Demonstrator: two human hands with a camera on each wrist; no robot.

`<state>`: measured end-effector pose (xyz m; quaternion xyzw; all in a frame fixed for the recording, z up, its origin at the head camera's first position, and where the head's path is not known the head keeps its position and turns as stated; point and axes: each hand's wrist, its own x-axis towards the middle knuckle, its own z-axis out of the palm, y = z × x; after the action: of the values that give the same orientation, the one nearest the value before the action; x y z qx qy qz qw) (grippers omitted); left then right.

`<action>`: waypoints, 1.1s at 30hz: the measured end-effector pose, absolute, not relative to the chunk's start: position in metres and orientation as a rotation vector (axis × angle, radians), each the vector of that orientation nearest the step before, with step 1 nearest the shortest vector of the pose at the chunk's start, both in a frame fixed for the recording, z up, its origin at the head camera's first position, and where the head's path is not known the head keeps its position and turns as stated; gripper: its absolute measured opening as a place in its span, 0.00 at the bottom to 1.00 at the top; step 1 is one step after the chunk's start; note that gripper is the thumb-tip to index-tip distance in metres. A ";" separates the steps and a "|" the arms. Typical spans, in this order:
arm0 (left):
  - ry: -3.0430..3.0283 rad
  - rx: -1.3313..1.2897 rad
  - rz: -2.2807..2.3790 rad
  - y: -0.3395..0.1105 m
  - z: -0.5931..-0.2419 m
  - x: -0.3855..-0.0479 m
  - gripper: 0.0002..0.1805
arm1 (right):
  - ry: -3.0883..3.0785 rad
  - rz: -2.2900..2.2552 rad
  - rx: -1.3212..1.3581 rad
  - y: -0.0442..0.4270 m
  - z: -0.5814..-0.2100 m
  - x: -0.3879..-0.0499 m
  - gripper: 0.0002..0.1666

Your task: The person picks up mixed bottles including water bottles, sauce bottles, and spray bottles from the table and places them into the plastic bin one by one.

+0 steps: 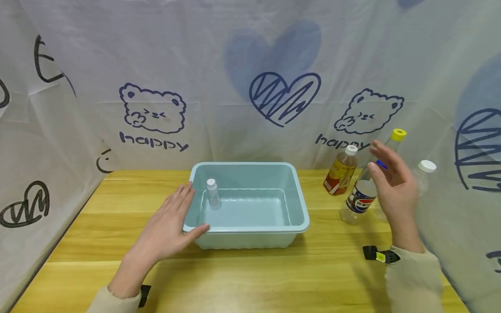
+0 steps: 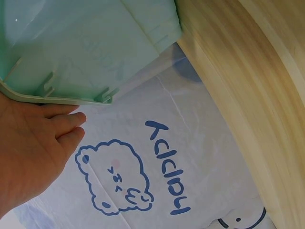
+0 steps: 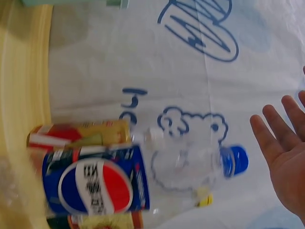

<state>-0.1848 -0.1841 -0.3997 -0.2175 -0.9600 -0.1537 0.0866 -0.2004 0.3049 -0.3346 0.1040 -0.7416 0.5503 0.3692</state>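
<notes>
My left hand rests on the left rim of the light blue basin, fingers straight; the left wrist view shows the fingers against the basin's outer rim. Inside the basin, at its left, a small clear bottle with a white cap stands upright. My right hand is raised beside the bottles on the right, fingers apart and holding nothing. Nearest to it is the Pepsi-labelled bottle with a blue cap, partly hidden by the hand in the head view; the right wrist view shows its label and cap.
Left of the Pepsi-labelled bottle stands a white-capped bottle of amber drink. A yellow-capped bottle is behind my right hand, and another white-capped clear bottle is to its right. A printed cloth hangs behind the wooden table.
</notes>
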 end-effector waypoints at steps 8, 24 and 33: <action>-2.865 -0.643 -0.465 -0.186 -0.400 -0.183 0.58 | -1.823 1.371 0.180 0.330 -0.352 -0.194 0.26; -2.863 -0.643 -0.447 -0.185 -0.399 -0.185 0.58 | -2.021 1.370 -0.096 0.349 -0.391 -0.191 0.39; -2.870 -0.636 -0.443 -0.185 -0.399 -0.184 0.58 | -2.131 1.438 -0.214 0.348 -0.404 -0.200 0.47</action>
<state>-0.1844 -0.1849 -0.3987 -0.2133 -0.9620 -0.1484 0.0842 -0.1999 0.3483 -0.4035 -0.0796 -0.7936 0.5356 0.2775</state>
